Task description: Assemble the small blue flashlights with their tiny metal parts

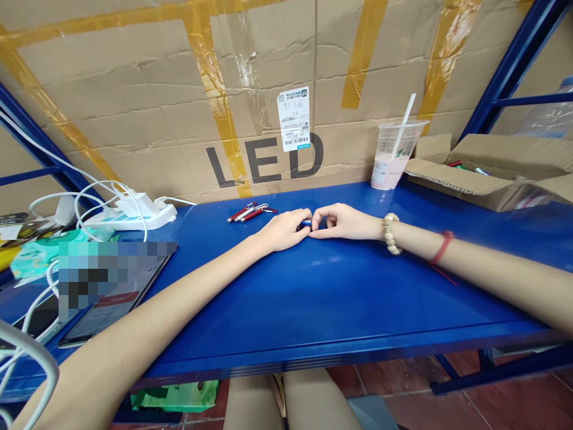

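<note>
Toward far edge of blue desk (322,304), about mid-length: small blue piece (306,223) between hands, mostly hidden by fingers. Left hand (284,230) curled around piece; right hand (348,222) at its right end, thumb and forefinger apparently touching; firm pinch or light contact cannot be told. Long axis, judged from short visible part, runs roughly along far edge, left hand to right. Left hand nearer. Three clip-ended cylinders (252,214) just beside left hand, toward far edge.
</note>
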`<state>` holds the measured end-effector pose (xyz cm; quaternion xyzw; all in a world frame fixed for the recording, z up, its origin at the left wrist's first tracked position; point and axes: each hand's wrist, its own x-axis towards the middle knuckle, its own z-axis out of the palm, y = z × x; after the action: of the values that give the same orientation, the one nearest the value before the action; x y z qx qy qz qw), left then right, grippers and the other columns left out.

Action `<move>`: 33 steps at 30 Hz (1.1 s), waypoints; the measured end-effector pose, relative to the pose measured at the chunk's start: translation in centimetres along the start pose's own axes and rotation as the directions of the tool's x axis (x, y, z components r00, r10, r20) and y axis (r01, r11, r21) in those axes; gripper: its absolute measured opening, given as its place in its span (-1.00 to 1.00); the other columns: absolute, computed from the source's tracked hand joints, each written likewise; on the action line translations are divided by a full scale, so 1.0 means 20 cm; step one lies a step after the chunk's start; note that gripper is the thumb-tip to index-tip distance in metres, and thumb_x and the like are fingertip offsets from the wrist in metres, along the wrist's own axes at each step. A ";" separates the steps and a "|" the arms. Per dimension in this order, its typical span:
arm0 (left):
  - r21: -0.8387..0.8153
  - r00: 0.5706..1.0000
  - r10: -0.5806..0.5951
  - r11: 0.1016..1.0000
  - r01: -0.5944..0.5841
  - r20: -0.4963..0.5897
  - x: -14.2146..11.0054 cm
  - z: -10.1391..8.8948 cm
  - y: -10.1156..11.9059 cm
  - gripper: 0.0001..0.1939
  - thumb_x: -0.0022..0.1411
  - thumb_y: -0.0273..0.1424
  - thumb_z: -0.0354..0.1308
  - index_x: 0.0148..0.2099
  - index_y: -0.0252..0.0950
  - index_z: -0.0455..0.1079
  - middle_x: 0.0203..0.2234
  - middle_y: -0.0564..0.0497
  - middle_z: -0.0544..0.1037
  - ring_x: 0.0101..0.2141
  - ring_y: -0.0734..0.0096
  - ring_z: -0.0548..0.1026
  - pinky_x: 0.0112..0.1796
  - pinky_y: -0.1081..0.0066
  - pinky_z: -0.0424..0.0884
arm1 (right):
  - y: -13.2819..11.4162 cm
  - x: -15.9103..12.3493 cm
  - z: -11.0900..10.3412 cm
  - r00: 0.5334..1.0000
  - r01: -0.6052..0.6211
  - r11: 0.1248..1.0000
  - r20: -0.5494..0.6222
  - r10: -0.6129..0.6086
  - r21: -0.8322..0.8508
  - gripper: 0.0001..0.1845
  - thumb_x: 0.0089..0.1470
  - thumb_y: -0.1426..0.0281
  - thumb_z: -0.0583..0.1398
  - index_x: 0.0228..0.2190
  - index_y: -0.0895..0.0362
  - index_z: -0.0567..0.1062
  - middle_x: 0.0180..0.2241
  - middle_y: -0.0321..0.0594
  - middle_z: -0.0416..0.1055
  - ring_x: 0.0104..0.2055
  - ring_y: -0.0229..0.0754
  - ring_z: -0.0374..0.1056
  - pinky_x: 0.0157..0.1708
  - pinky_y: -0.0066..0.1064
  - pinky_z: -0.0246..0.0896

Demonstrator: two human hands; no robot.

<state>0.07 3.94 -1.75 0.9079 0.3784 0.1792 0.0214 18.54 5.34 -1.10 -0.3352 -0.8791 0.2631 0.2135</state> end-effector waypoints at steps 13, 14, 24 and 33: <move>-0.004 1.000 -0.005 1.000 0.005 -0.002 0.00 0.00 0.00 -0.88 0.18 -0.40 -0.10 -0.29 -0.29 0.23 -0.34 0.01 0.41 -0.36 0.40 0.38 -0.38 0.44 0.28 | 0.01 0.00 0.00 1.000 0.005 1.000 -0.004 -0.005 -0.018 -0.64 -0.16 0.10 0.19 -0.44 0.16 0.44 -0.60 -0.37 0.27 -0.60 -0.41 0.08 -0.56 -0.49 -0.05; -0.003 1.000 -0.005 1.000 0.005 -0.002 0.00 0.00 0.00 -0.88 0.18 -0.40 -0.10 -0.29 -0.29 0.23 -0.34 0.00 0.42 -0.36 0.40 0.38 -0.38 0.44 0.28 | 0.01 0.00 0.00 1.000 0.006 1.000 -0.004 -0.006 -0.018 -0.64 -0.16 0.10 0.19 -0.44 0.16 0.44 -0.60 -0.37 0.27 -0.60 -0.41 0.08 -0.55 -0.48 -0.05; 0.005 1.000 -0.003 1.000 0.003 -0.001 0.00 0.00 0.00 -0.88 0.18 -0.40 -0.11 -0.29 -0.29 0.23 -0.34 0.00 0.42 -0.36 0.39 0.38 -0.39 0.44 0.27 | 0.01 0.00 0.00 1.000 0.004 1.000 -0.005 -0.004 -0.017 -0.63 -0.16 0.10 0.19 -0.43 0.16 0.45 -0.60 -0.36 0.27 -0.59 -0.40 0.09 -0.54 -0.48 -0.05; 0.011 1.000 0.002 1.000 -0.002 0.003 0.00 0.00 0.00 -0.88 0.17 -0.40 -0.10 -0.29 -0.28 0.24 -0.34 0.00 0.42 -0.36 0.38 0.38 -0.38 0.43 0.27 | 0.00 0.00 0.00 1.000 0.007 1.000 -0.004 -0.007 -0.013 -0.62 -0.17 0.10 0.19 -0.43 0.16 0.44 -0.60 -0.36 0.27 -0.58 -0.38 0.09 -0.54 -0.47 -0.06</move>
<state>0.02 4.02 -1.79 0.9086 0.3784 0.1759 0.0165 18.54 5.34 -1.06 -0.3341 -0.8815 0.2561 0.2140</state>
